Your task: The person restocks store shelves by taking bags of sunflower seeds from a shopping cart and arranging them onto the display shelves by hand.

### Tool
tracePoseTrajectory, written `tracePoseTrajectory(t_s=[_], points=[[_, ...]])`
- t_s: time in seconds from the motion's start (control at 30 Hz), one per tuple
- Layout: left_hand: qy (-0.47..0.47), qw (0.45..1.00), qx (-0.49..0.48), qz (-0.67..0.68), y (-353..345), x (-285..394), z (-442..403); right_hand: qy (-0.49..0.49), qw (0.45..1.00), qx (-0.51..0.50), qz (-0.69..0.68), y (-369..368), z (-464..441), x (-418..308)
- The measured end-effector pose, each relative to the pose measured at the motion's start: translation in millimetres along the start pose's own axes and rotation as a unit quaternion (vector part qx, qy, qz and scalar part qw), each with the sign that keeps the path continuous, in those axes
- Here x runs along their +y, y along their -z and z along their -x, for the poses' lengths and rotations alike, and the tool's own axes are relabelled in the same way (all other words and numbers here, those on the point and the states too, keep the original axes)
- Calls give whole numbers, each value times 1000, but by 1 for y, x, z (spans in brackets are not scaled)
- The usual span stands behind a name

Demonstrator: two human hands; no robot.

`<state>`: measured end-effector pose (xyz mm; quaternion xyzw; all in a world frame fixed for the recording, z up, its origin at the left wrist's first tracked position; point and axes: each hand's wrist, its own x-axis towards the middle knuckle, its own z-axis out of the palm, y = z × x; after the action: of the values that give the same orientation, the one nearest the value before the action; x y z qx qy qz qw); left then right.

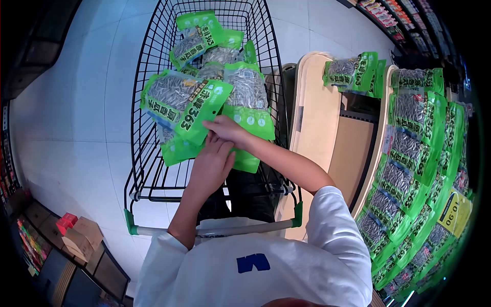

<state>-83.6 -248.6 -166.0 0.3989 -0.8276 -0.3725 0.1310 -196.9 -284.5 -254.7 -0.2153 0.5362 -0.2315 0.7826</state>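
Head view. By the right hand (225, 130), the lower corner of a bright green, clear-windowed plastic bag of dark striped seeds (176, 97) is pinched; the bag is tilted and spread forward and to the left of that hand. The left hand (209, 161) is held just below, its fingers curled against the right; whether the bag is also gripped by it cannot be told. Beneath and ahead of both hands, similar green plastic seed bags (245, 87) are heaped in a black wire shopping cart (135, 117).

Since only a corner is held, the bag could be swung or dropped if the pinch were loosened; the film could be torn by a hard pull, and the heap could be made to slide. Left of the hands, movement is bounded by the cart's wire wall, beyond which pale floor tiles (76, 117) are seen. Right of the hands, the forearm's path is narrowed by a cream, rounded-edged display stand (317, 102). More room is judged to be offered upward.
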Motion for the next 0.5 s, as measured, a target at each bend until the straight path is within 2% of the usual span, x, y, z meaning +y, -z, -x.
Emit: tracePoseTrajectory(t_s=[0.07, 0.1, 0.17, 0.27, 0.3, 0.37, 0.43, 0.5], points=[[35, 998, 14, 46, 4, 3, 1, 88, 993, 5, 81, 1, 10, -18], [32, 998, 11, 49, 6, 6, 1, 87, 993, 10, 79, 2, 19, -31], [15, 996, 41, 78, 8, 11, -1, 310, 949, 29, -50, 7, 44, -61], [-3, 995, 50, 81, 1, 12, 0, 282, 954, 62, -80, 36, 100, -99], [-10, 995, 48, 86, 0, 13, 0, 340, 934, 75, -84, 51, 110, -96], [16, 997, 20, 78, -1, 14, 0, 358, 920, 128, -94, 80, 151, -97], [16, 997, 19, 79, -1, 14, -1, 408, 884, 211, -85, 107, 191, -97], [21, 997, 16, 79, -3, 12, -1, 398, 845, 354, -48, 126, 229, -103]])
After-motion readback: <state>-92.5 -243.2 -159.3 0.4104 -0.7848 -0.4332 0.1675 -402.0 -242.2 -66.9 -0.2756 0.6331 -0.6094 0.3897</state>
